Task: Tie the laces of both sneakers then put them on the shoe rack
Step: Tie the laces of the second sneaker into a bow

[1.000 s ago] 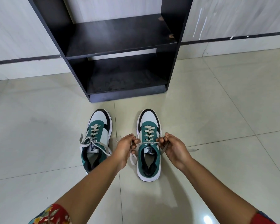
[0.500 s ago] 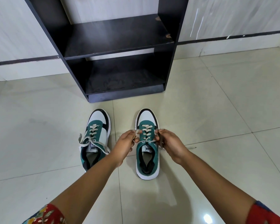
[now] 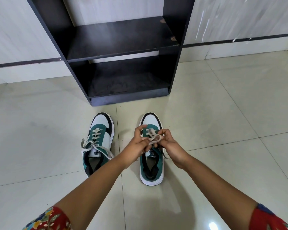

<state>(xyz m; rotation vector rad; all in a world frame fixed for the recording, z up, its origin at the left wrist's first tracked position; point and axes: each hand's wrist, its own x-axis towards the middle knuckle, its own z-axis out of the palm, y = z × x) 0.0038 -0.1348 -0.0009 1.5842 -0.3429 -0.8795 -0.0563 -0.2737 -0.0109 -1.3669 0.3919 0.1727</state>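
Two green, white and black sneakers stand side by side on the tiled floor, toes toward the rack. The left sneaker point(image 3: 99, 141) has loose laces spilling over its sides. Over the right sneaker point(image 3: 152, 166) my left hand point(image 3: 137, 143) and my right hand point(image 3: 170, 144) meet above the tongue, both pinching its beige lace point(image 3: 154, 138), which forms a loop between my fingers. A lace end trails off the shoe's right side. The black shoe rack point(image 3: 123, 47) stands just beyond the shoes, with two bare shelves.
Pale glossy floor tiles point(image 3: 231, 113) spread to both sides of the shoes. A light wall with a dark stripe point(image 3: 239, 39) runs behind the rack. My forearms reach in from the bottom, with red patterned sleeves at the frame's edge.
My hands have come together from either side of the right sneaker to its middle, drawing the lace into a loop above the tongue. The left sneaker has not moved.
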